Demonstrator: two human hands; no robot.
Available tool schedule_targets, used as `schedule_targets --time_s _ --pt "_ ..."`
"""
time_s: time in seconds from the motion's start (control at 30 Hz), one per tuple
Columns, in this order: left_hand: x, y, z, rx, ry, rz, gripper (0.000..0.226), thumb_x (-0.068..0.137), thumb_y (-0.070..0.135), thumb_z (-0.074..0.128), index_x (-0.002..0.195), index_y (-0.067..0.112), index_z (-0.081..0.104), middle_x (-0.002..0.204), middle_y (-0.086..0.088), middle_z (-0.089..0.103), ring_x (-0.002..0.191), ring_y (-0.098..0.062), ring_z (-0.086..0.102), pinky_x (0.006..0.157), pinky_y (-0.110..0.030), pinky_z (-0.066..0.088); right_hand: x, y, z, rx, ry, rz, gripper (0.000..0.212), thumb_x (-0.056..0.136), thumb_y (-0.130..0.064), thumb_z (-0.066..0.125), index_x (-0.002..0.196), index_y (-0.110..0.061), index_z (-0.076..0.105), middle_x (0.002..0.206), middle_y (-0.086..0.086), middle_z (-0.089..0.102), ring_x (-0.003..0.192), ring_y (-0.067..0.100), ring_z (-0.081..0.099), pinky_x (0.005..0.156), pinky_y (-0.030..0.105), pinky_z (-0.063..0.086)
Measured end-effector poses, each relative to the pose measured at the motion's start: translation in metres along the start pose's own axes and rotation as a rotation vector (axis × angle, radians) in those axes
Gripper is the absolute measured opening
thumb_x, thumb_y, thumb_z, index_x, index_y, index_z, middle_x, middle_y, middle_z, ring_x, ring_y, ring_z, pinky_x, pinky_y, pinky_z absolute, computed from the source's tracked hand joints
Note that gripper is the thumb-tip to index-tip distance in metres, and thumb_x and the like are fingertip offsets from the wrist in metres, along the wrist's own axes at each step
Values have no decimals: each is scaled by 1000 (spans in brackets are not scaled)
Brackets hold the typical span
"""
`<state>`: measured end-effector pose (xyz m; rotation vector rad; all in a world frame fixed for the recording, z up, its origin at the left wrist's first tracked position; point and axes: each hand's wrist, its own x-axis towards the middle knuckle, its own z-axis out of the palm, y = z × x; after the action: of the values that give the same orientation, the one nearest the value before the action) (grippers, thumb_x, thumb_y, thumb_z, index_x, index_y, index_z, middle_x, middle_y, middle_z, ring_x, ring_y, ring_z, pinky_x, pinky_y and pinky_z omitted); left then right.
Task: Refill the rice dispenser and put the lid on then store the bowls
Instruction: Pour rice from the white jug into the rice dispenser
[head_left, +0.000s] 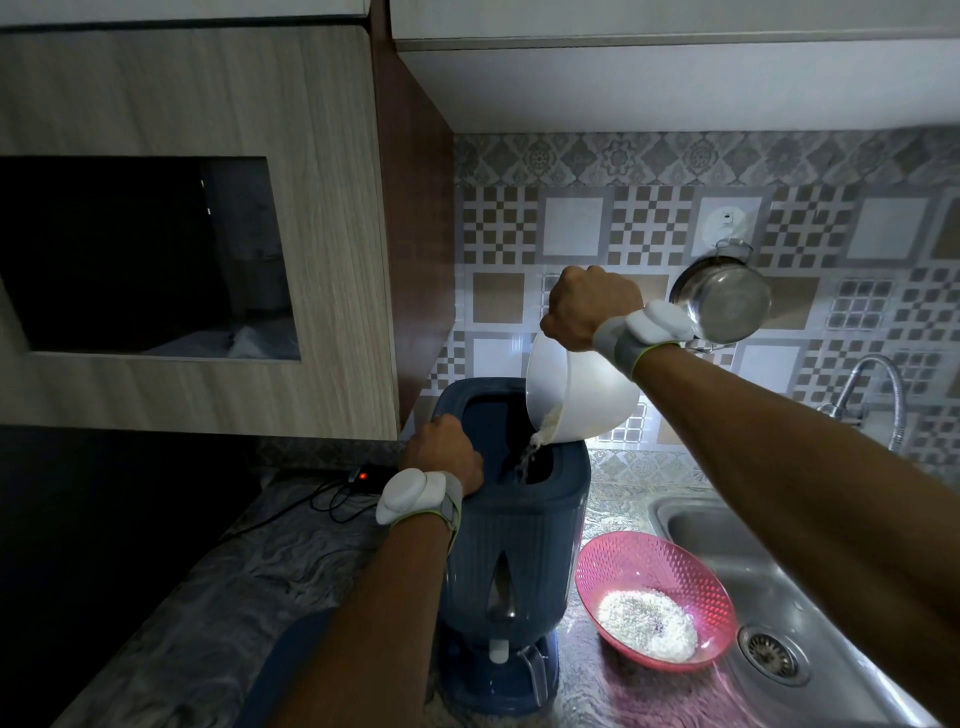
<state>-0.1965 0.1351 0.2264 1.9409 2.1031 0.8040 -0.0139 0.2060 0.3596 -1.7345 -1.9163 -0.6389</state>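
Note:
A tall dark blue rice dispenser (519, 540) stands on the counter with its top open. My right hand (587, 306) grips the rim of a white bowl (587, 395), tipped steeply over the opening, and rice (543, 434) streams from it into the dispenser. My left hand (444, 454) holds the dispenser's top left rim, fingers curled over the edge. A pink bowl (649, 566) with a heap of rice stands on the counter right of the dispenser. A dark blue shape (291, 654), perhaps the lid, lies at the lower left, partly behind my left forearm.
A steel sink (810, 582) with a drain lies to the right, its tap (872, 389) behind my right arm. A steel pot (722, 301) hangs on the tiled wall. A black device with a red light and cables (358, 478) sits left of the dispenser. Wooden cabinet above left.

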Motion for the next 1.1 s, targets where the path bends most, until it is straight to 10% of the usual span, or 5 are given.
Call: schedule_targets --time_s 1.1 --pt "2 -2 3 5 25 -1 23 83 16 61 102 4 57 109 -14 63 98 -31 64 74 -34 51 -4 -3 -1 -2 20 -31 41 81 -35 66 57 -23 35 55 -3 44 46 15 45 55 26 39"
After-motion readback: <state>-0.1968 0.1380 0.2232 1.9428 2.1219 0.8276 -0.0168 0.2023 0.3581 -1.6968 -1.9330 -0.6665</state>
